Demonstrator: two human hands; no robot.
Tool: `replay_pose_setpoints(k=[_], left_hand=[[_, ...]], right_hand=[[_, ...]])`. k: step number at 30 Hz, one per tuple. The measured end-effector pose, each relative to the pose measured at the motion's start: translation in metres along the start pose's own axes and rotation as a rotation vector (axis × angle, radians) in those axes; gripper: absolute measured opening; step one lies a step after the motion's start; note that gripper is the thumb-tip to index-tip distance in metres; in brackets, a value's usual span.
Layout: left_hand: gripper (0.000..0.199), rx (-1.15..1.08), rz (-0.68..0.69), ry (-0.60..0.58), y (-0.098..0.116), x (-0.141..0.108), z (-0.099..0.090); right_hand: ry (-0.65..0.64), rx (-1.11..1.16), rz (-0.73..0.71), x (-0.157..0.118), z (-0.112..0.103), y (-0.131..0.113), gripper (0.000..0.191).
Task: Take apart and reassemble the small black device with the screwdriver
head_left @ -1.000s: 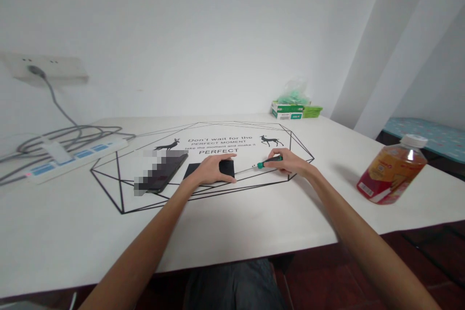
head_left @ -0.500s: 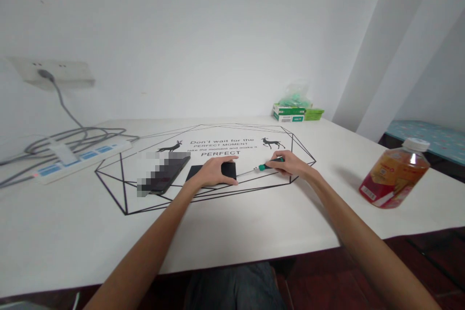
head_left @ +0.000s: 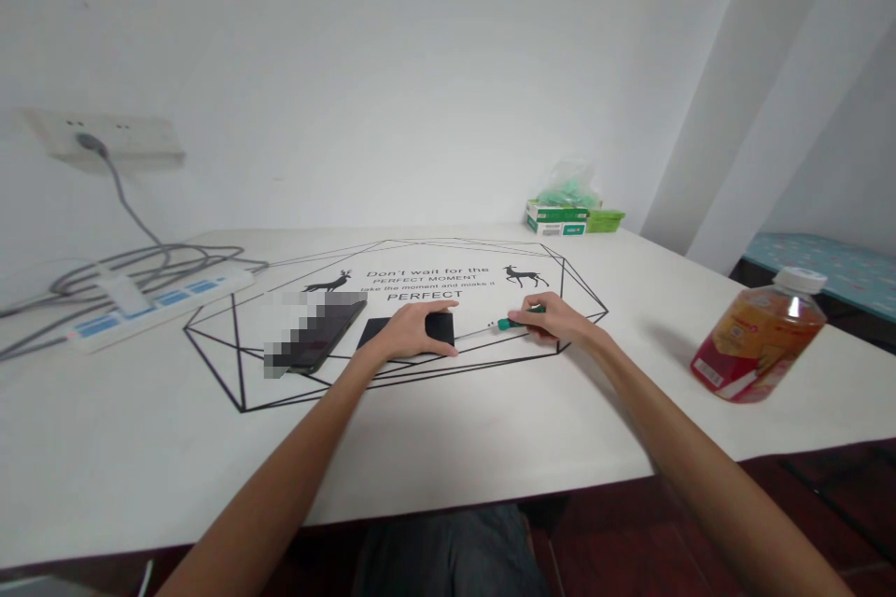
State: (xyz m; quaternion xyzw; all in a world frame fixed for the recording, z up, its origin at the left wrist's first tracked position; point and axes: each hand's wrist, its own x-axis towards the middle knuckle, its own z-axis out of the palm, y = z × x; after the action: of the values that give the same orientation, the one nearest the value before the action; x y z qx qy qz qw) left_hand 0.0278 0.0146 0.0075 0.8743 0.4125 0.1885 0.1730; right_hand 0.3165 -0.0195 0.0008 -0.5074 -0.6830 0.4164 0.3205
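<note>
A flat black rectangular box (head_left: 440,328) lies on the table under my left hand (head_left: 406,331). My left thumb and fingers clasp its near and far edges and hold it down. In my right hand (head_left: 550,317) is a screwdriver (head_left: 513,324) with a green handle, pinched between thumb and fingers. Its thin shaft runs left, low over the table, to the right side of the box. Whether the tip sits in a screw there is too small to tell. Tiny dark bits, perhaps screws, (head_left: 491,324) lie just beyond the shaft.
Left of the box rests a dark phone (head_left: 326,336), partly pixelated. A power strip (head_left: 164,308) and coiled grey cable (head_left: 140,258) lie farther left. A drink bottle (head_left: 760,336) stands at the right. Green-white boxes (head_left: 558,216) and a plastic bag (head_left: 570,185) sit by the wall.
The screwdriver handle has turned in my right fingers, its dark part giving way to green. My right fingers have shifted slightly left. My left hand and the box stay put.
</note>
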Motion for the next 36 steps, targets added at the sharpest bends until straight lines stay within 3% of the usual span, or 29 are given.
replay_pose_setpoints(k=[4, 9, 13, 20, 25, 29, 36], left_hand=[[0.084, 0.003, 0.009, 0.003, -0.0013, 0.0002, 0.0003], [0.085, 0.006, 0.010, 0.003, -0.0038, 0.0011, 0.0014], [0.084, 0.012, 0.011, 0.003, -0.0038, 0.0018, 0.0019], [0.087, 0.013, 0.010, 0.002, -0.0043, 0.0018, 0.0023], [0.088, 0.014, 0.002, 0.001, -0.0030, 0.0014, 0.0017], [0.087, 0.007, -0.002, -0.005, -0.0015, 0.0013, 0.0009], [0.087, 0.015, -0.009, -0.007, -0.0036, 0.0018, 0.0023]], right_hand=[[0.076, -0.170, 0.030, 0.0032, 0.0032, 0.0015, 0.061], [-0.007, 0.054, 0.097, -0.0001, 0.0032, -0.0037, 0.047], [0.036, 0.060, 0.024, -0.0013, 0.0018, -0.0041, 0.046], [0.152, -0.239, -0.132, 0.0023, 0.0039, -0.0039, 0.061], [0.051, -0.101, -0.034, 0.0001, 0.0036, -0.0059, 0.043], [0.000, 0.008, 0.009, -0.0020, 0.0014, -0.0052, 0.043], [0.001, -0.102, -0.021, -0.0004, 0.0005, -0.0022, 0.047]])
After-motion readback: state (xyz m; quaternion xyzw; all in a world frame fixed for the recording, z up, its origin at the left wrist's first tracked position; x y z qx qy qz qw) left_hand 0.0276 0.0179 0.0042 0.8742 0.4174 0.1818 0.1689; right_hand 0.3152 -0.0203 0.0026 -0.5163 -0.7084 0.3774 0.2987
